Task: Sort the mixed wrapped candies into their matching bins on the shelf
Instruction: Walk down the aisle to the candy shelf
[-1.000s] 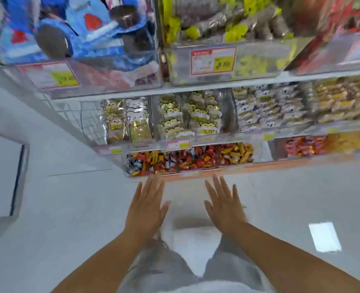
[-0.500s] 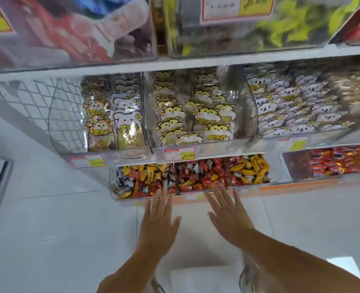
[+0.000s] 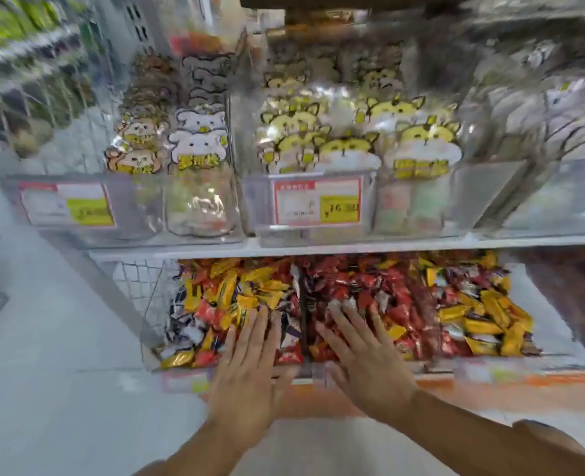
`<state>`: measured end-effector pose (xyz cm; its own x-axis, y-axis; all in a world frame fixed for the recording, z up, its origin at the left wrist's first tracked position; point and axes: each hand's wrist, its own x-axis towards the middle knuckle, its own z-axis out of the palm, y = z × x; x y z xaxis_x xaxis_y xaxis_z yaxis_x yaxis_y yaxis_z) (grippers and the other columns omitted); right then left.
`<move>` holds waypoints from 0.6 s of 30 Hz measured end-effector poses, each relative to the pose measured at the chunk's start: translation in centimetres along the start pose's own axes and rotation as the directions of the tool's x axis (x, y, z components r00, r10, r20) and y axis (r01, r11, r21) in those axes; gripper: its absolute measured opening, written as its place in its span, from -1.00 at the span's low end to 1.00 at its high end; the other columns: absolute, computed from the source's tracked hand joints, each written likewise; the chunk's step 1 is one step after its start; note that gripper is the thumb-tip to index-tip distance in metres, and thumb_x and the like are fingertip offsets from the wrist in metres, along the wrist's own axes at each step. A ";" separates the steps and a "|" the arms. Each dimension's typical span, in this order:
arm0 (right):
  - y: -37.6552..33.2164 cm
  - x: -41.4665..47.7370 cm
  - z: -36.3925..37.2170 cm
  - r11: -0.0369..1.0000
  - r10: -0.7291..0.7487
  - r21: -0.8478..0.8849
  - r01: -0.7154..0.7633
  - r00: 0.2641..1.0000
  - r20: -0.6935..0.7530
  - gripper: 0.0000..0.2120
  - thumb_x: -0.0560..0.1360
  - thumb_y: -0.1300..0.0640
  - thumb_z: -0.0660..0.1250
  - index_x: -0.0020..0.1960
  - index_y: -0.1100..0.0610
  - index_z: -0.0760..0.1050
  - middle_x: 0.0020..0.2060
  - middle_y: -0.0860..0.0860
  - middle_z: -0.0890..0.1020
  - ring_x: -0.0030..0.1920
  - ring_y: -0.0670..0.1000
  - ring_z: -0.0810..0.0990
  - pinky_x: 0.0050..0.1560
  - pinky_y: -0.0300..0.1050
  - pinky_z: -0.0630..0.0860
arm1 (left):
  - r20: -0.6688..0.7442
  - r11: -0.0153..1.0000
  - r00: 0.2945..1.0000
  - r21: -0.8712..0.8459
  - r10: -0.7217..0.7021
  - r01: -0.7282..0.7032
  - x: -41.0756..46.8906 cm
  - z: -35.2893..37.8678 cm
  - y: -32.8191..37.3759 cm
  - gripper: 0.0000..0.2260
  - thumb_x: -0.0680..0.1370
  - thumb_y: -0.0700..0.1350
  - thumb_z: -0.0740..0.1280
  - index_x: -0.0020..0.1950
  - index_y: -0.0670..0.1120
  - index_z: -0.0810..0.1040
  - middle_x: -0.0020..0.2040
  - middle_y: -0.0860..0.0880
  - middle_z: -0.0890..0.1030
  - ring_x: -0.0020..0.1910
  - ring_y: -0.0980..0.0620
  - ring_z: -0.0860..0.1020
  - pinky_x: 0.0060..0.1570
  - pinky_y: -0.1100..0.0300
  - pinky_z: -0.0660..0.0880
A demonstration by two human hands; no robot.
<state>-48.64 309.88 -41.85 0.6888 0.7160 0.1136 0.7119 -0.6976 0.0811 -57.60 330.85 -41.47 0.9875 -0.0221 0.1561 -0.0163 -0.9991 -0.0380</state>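
On the bottom shelf lie three side-by-side bins of wrapped candies. The left bin (image 3: 153, 352) holds mixed yellow, red and purple-white candies (image 3: 222, 297). In the middle bin the candies (image 3: 356, 286) are mostly red, and the right bin's candies (image 3: 483, 314) are yellow and red. A dark divider (image 3: 305, 324) splits left from middle. My left hand (image 3: 249, 372) reaches flat over the left bin, fingers straight, tips at the candies. My right hand (image 3: 363, 355) spreads over the middle bin's red candies. Neither hand holds anything.
Above, a shelf (image 3: 352, 247) carries clear bins of cartoon-animal snack bags (image 3: 346, 139) with price tags (image 3: 316, 204). A wire mesh panel (image 3: 140, 280) closes the shelf's left end. An orange base strip (image 3: 490, 389) runs under the low bins. Pale floor lies to the left.
The view has dropped and closed in on the bottom shelf. Both hands moved forward from in front of the shelf edge to over the candy bins.
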 end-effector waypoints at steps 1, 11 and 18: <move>-0.1 0.0 0.4 1.000 0.007 0.006 -0.007 0.999 -0.042 -0.46 0.59 -0.19 0.04 0.51 0.00 0.23 0.52 0.09 0.19 0.53 0.15 0.11 0.40 0.28 0.09 | -0.032 1.000 0.999 0.011 0.003 -0.003 0.1 0.4 -0.1 -0.36 0.62 0.25 -0.01 0.57 -0.13 0.14 0.59 -0.12 0.07 0.56 -0.09 0.06 0.44 -0.10 0.07; -0.8 -0.4 2.0 0.997 0.072 -0.020 -0.079 0.970 -0.232 -0.47 0.63 -0.19 -0.14 0.50 0.00 0.21 0.49 0.07 0.28 0.50 0.15 0.22 0.37 0.23 0.17 | -0.180 0.995 0.984 0.097 0.006 0.012 -1.4 3.6 -0.1 -0.37 0.63 0.28 -0.06 0.57 -0.08 0.14 0.59 -0.07 0.08 0.56 -0.07 0.07 0.41 -0.13 0.09; -1.4 -0.6 1.8 0.989 0.137 -0.023 -0.143 0.977 -0.165 -0.43 0.63 -0.25 -0.19 0.49 -0.03 0.24 0.46 0.04 0.34 0.48 0.12 0.27 0.37 0.16 0.16 | -0.200 0.996 0.980 0.087 -0.002 0.020 -2.2 4.3 -0.4 -0.38 0.62 0.30 -0.04 0.57 -0.05 0.17 0.59 -0.04 0.11 0.56 -0.05 0.09 0.39 -0.12 0.08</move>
<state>-49.84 310.45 -43.78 0.7479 0.5995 0.2850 0.6026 -0.7933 0.0870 -59.09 331.44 -46.02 0.9363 -0.0265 0.3502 0.0169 -0.9926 -0.1203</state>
